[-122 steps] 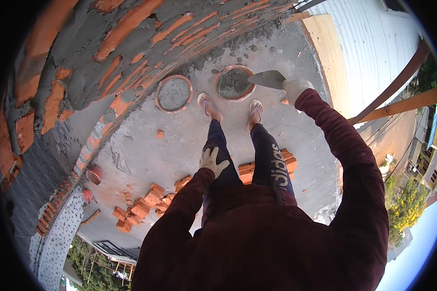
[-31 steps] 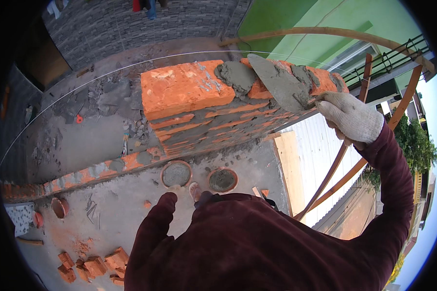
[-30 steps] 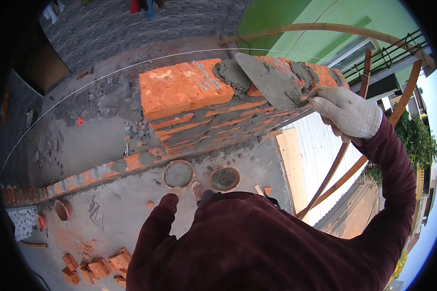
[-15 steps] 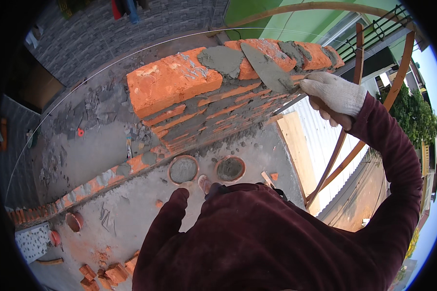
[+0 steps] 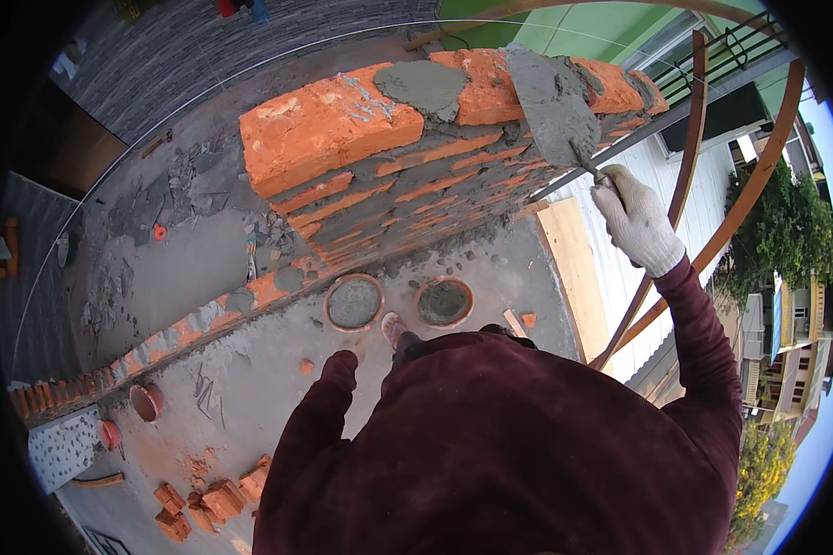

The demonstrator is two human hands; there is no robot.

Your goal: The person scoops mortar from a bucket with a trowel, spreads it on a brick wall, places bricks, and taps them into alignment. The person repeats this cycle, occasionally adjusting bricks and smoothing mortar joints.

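My right hand (image 5: pixel 631 217), in a white knit glove, grips the handle of a trowel. Its mortar-coated blade (image 5: pixel 548 111) rests against the top course of a red brick wall (image 5: pixel 329 139), over mortar and bricks at the right part. A thick patch of grey mortar (image 5: pixel 420 88) lies on the top left of it. Below, two round pans, one holding pale grey material (image 5: pixel 352 301), the other darker mortar (image 5: pixel 442 301), stand on the concrete floor by my foot. My left arm (image 5: pixel 310 407) hangs low, and the fingers of that hand are hidden.
A string line (image 5: pixel 94 185) arcs past the wall. Wooden poles (image 5: pixel 765 166) and metal bars stand at the right, beside white corrugated sheeting (image 5: pixel 611 277). Loose bricks (image 5: pixel 222 499) and a red bucket (image 5: pixel 146 400) lie at the lower left, near a low brick edge (image 5: pixel 185 328).
About four seconds ago the trowel was low over the pans; now it is up on the wall top. Since half a second ago the blade has shifted right and turned more upright.
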